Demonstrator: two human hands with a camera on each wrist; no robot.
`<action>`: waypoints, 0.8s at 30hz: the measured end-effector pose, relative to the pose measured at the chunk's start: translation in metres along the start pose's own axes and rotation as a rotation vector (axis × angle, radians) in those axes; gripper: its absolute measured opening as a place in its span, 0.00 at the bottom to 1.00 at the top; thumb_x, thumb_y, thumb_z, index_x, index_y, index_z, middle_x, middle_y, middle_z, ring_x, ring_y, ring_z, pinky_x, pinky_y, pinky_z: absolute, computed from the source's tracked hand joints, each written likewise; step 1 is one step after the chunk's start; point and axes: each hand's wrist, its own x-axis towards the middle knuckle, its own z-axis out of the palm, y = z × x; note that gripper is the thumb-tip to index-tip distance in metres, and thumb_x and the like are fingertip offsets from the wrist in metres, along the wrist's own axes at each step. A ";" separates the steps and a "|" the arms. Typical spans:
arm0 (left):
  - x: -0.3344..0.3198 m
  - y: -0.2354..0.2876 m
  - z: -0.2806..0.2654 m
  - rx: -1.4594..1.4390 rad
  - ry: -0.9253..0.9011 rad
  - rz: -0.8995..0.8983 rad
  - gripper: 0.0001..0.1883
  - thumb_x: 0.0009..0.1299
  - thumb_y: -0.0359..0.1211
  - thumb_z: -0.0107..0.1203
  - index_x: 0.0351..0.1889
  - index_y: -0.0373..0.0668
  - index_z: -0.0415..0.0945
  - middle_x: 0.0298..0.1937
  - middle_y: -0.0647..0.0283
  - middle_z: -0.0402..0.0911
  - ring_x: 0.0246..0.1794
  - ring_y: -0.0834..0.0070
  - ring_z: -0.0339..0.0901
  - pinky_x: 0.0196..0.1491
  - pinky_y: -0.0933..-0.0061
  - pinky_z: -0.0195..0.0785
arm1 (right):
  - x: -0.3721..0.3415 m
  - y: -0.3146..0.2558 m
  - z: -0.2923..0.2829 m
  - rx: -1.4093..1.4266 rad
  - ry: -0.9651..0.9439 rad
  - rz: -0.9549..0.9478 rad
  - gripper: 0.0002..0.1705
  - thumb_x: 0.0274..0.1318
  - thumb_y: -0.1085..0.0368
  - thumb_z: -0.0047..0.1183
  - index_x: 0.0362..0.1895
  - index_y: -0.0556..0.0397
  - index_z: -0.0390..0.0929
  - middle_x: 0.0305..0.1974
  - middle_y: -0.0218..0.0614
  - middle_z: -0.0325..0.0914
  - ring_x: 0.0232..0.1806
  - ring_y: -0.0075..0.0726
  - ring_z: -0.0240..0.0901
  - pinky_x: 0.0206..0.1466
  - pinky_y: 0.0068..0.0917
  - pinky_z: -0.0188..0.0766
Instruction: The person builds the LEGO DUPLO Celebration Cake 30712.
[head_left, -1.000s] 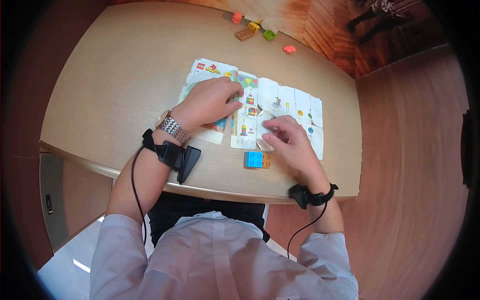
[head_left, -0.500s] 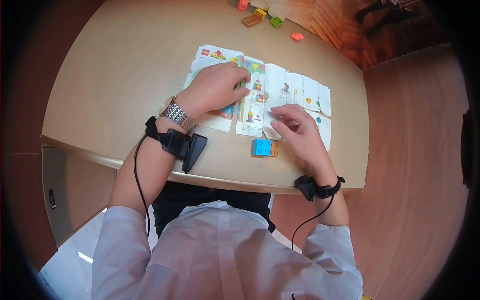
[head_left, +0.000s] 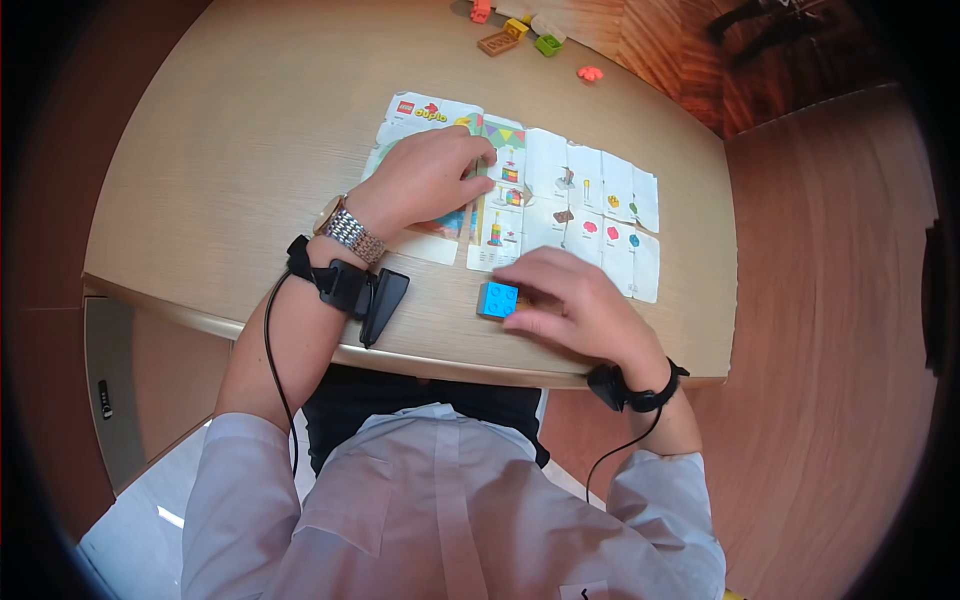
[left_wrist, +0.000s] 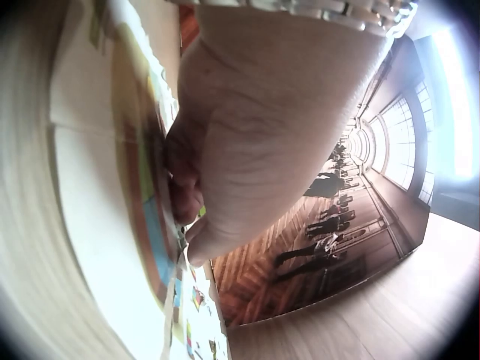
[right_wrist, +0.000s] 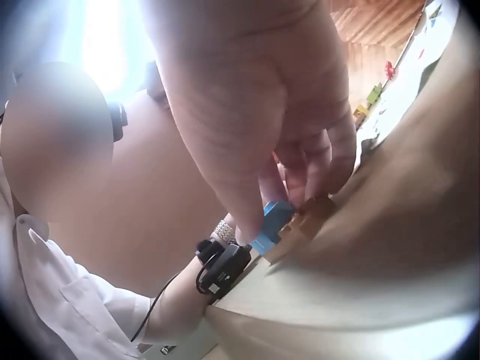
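Observation:
In the head view, a blue brick [head_left: 497,300] lies near the table's front edge, joined to an orange brick [right_wrist: 304,225] that the right hand mostly covers from above. The right hand [head_left: 585,305] grips this pair, thumb on the near side and fingers on the far side. An unfolded printed leaflet [head_left: 550,160] with pictures of pieces lies beyond it. On the leaflet's left part rests the left hand [head_left: 425,180], fingers loosely bent and holding nothing; its fingertips touch the paper in the left wrist view.
At the table's far edge lie a tan-orange brick [head_left: 497,42], a yellow brick [head_left: 516,28], a green brick [head_left: 547,45] and red pieces [head_left: 590,74]. A picture panel [head_left: 660,45] stands behind them. The table's front edge [head_left: 470,372] runs close to the person.
The right hand has come down from above the leaflet's lower edge and taken hold of the blue and orange bricks, which sit slightly further left. The left hand stays on the leaflet.

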 end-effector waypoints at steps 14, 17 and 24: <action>-0.001 -0.001 0.003 0.010 0.020 0.011 0.14 0.73 0.40 0.66 0.53 0.46 0.85 0.41 0.60 0.83 0.41 0.62 0.83 0.45 0.60 0.77 | 0.154 0.114 -0.064 -0.236 0.353 0.160 0.38 0.65 0.56 0.67 0.75 0.56 0.73 0.63 0.53 0.81 0.53 0.46 0.84 0.60 0.38 0.80; -0.001 0.000 0.003 0.004 0.029 0.009 0.14 0.73 0.40 0.66 0.52 0.46 0.85 0.41 0.60 0.84 0.42 0.61 0.84 0.46 0.60 0.77 | 0.206 0.145 -0.078 -0.192 0.396 0.144 0.44 0.66 0.60 0.62 0.83 0.50 0.62 0.73 0.59 0.70 0.64 0.55 0.81 0.66 0.41 0.77; -0.002 -0.001 0.004 -0.003 0.037 0.005 0.13 0.73 0.39 0.66 0.53 0.46 0.85 0.43 0.58 0.84 0.42 0.59 0.84 0.47 0.59 0.78 | 0.282 0.173 -0.089 -0.591 0.421 0.103 0.46 0.62 0.72 0.54 0.85 0.43 0.59 0.81 0.63 0.56 0.78 0.69 0.64 0.77 0.45 0.70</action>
